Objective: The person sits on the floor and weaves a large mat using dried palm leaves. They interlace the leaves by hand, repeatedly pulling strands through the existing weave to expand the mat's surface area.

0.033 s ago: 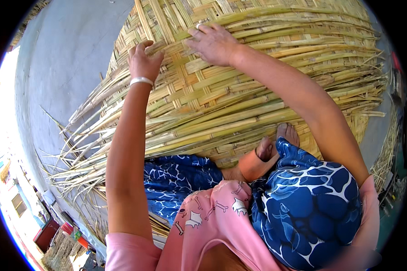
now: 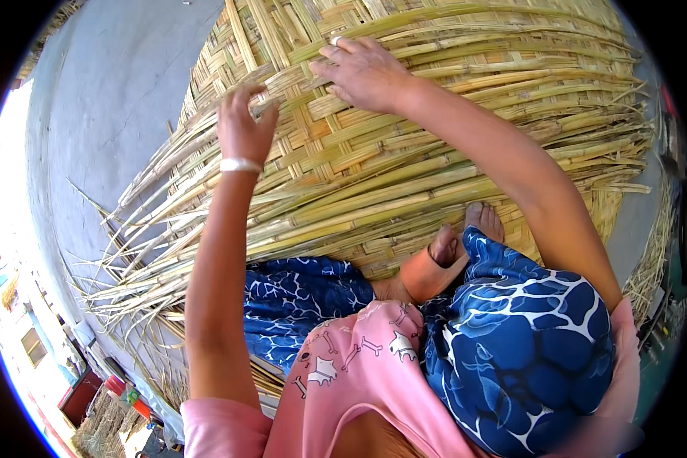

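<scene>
A large woven mat [image 2: 313,126] of split cane strips spreads in front of me. My left hand [image 2: 246,126] is over its left part, thumb and curled forefinger apart, with no strip visible between them. To its right, my right hand [image 2: 365,74] lies palm down on the weave, its fingers spread and bent over the strips. Long cane strips [image 2: 382,206] run across the mat between my hands and my body. Their loose ends [image 2: 130,267] fan out at the left.
My bare feet [image 2: 485,220] rest on the near part of the mat, beside my blue patterned garment [image 2: 519,336]. Grey floor [image 2: 107,114] extends to the left. A red object [image 2: 80,397] and a straw bundle [image 2: 103,424] are at the lower left.
My left hand has drawn back slightly toward me, its thumb and forefinger still apart. My right hand has barely shifted on the mat.
</scene>
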A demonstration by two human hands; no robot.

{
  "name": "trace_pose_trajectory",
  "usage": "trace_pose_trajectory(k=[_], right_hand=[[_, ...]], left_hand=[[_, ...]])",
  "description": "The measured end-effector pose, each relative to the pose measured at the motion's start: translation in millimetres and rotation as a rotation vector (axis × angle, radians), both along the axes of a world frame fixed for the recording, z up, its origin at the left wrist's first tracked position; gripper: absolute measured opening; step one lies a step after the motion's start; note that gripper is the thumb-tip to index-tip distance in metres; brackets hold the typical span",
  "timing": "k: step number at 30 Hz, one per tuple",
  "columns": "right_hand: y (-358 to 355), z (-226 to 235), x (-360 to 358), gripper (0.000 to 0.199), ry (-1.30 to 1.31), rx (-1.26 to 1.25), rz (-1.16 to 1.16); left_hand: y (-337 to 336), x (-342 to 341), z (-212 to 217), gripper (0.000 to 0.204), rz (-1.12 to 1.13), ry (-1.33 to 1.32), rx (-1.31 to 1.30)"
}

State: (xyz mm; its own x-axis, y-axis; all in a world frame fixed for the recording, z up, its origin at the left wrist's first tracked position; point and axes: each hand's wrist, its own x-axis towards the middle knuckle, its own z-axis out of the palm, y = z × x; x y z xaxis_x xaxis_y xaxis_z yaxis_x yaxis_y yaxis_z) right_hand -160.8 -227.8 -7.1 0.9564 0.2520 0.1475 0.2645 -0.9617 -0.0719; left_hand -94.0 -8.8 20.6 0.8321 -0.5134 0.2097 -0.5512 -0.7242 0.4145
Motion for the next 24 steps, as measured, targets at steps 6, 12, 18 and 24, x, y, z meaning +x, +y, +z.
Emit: trace_pose_trajectory(k=[6, 12, 18, 24], right_hand=[[-1, 63, -103, 0.031, 0.000, 0.444, 0.001], [9, 94, -209, 0.028, 0.551, 1.121, -0.398], [-8, 66, -244, 0.037, 0.922, 1.904, -0.540], [-18, 73, -249, 0.036, 0.935, 2.236, -0.566]], left_hand=[[35, -123, 39, 0.014, -0.323, 0.173, 0.025], [42, -154, 30, 0.022, -0.320, 0.118, 0.219], [39, -148, 31, 0.013, -0.256, 0.370, 0.004], [45, -134, 89, 0.015, -0.073, 0.885, -0.254]])
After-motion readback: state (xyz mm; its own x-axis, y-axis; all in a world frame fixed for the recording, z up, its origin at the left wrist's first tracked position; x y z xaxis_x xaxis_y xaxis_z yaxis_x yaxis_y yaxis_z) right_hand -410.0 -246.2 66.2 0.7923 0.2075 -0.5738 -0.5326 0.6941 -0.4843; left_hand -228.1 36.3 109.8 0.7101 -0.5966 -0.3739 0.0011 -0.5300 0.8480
